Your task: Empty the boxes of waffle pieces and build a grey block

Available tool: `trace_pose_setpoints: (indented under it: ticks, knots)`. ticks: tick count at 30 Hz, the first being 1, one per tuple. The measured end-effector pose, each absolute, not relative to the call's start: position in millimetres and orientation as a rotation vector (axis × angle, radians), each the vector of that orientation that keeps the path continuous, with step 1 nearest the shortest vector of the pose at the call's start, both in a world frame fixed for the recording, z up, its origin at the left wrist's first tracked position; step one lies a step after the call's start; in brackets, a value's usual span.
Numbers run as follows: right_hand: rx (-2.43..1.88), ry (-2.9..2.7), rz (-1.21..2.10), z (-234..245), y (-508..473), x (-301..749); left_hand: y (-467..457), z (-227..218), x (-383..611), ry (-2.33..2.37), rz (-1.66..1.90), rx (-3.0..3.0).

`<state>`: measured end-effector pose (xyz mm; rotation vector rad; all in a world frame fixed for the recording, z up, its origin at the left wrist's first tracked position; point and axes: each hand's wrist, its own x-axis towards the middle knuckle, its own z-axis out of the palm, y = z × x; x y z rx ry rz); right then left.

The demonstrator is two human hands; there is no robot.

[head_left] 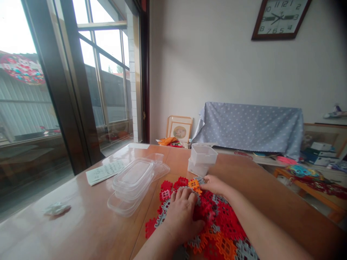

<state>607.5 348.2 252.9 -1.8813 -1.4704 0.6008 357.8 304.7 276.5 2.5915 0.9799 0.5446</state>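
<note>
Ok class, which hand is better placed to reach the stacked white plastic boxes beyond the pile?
Probably the right hand: it lies at the far edge of the red and orange interlocking plastic pieces, nearest the stacked white boxes. The left hand rests on the pile, further back.

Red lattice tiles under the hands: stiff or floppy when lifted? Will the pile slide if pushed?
Each red lattice tile looks like rigid moulded plastic: probably stiff, and light for its size given the open grid. Notched edges suggest tiles may catch on each other, so the pile might shift as a clump on the glossy wooden table.
</note>
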Motion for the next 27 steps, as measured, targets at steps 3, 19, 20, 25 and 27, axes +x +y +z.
trace_pose_setpoints:
  ticks: [3,19,20,25,27]
  knots:
    - [-1.909,-1.408,0.694,253,352,608,306,273,360,1.019,0.519,2.562]
    - [-1.922,-1.372,0.672,243,360,620,309,266,365,1.026,0.546,2.506]
    - [-1.927,-1.371,0.638,244,359,621,310,266,365,1.020,0.552,2.509]
    - [-1.906,-1.381,0.481,256,355,618,317,268,363,1.039,0.633,2.519]
    - [-1.876,-1.404,0.432,265,352,611,321,268,362,1.074,0.662,2.504]
